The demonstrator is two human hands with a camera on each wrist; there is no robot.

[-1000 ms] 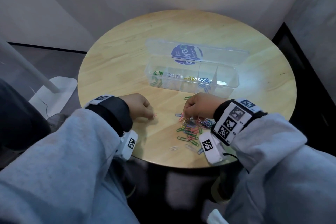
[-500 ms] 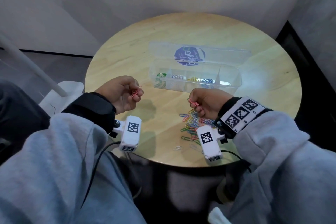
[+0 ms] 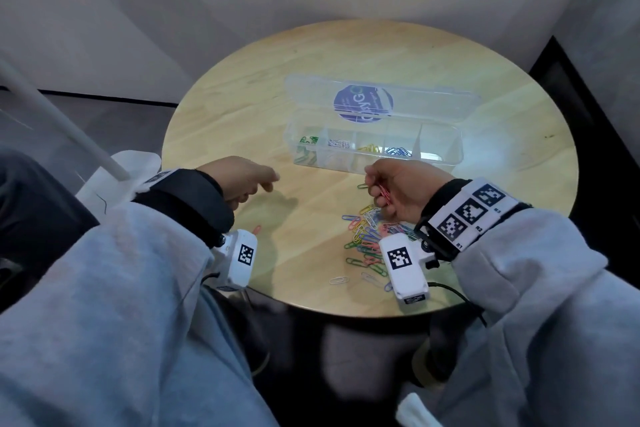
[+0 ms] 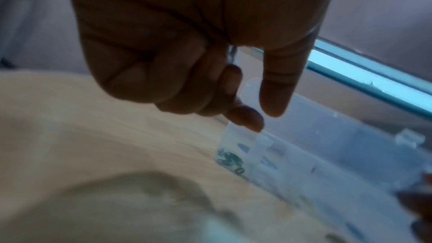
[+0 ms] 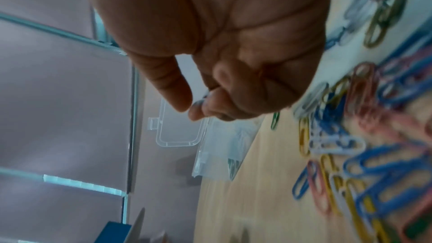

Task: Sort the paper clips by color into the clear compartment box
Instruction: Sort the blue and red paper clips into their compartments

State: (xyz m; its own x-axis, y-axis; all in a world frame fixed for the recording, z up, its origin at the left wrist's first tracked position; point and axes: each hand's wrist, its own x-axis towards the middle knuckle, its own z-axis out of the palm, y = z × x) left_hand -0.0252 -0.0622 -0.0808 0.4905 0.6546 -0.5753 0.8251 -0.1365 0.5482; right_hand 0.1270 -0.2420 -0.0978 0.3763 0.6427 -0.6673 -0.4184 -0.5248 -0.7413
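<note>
round table (image 3: pixel 242 107), fingers (image 3: pixel 372 180) pinching red clips (image 3: pixel 385 196)

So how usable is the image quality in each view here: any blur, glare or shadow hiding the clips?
Head view: fairly sharp, wide-angle bend at the edges; glare on the clear compartment box; the left hand casts a soft shadow on the table. Left wrist view: dim, backlit hand, soft focus. Right wrist view: the paper clip pile is smeared by blur.
</note>
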